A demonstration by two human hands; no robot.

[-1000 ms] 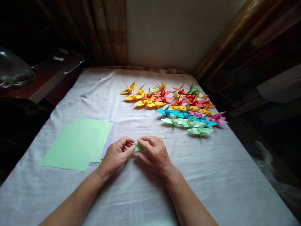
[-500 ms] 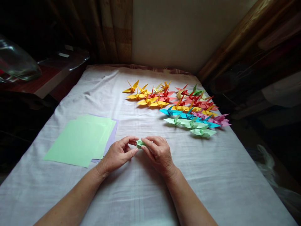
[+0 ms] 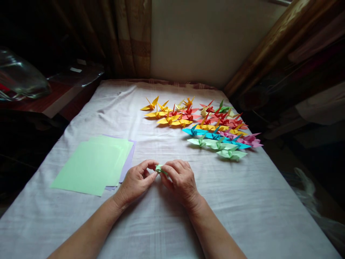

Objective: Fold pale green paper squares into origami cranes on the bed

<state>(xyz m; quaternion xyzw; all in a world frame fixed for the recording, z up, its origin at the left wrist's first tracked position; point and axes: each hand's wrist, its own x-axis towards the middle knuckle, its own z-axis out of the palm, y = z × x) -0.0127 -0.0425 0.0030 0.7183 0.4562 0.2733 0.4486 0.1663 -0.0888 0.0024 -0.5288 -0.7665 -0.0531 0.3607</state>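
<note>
A small piece of folded light green paper (image 3: pixel 159 168) is held between my two hands above the white cloth. My left hand (image 3: pixel 140 176) pinches its left end between thumb and fingers. From the other side, my right hand (image 3: pixel 180 180) grips it with thumb and fingertips, and those fingers cover much of the paper. A stack of light green sheets (image 3: pixel 83 167) lies to the left of my left hand, with purple paper (image 3: pixel 128 162) showing beneath its right edge.
Several rows of folded paper cranes (image 3: pixel 215 135) in yellow, red, blue, pink and green stand at the back right of the cloth-covered surface (image 3: pixel 167 226). A clear glass vessel (image 3: pixel 24 77) rests on a reddish-brown wooden surface (image 3: pixel 51 102) at the left. Curtains (image 3: pixel 134 39) hang behind.
My left thumb and fingers have closed in on the left end of the folded green paper. The whole scene sits slightly lower in view; the cranes and sheets stay in place.
</note>
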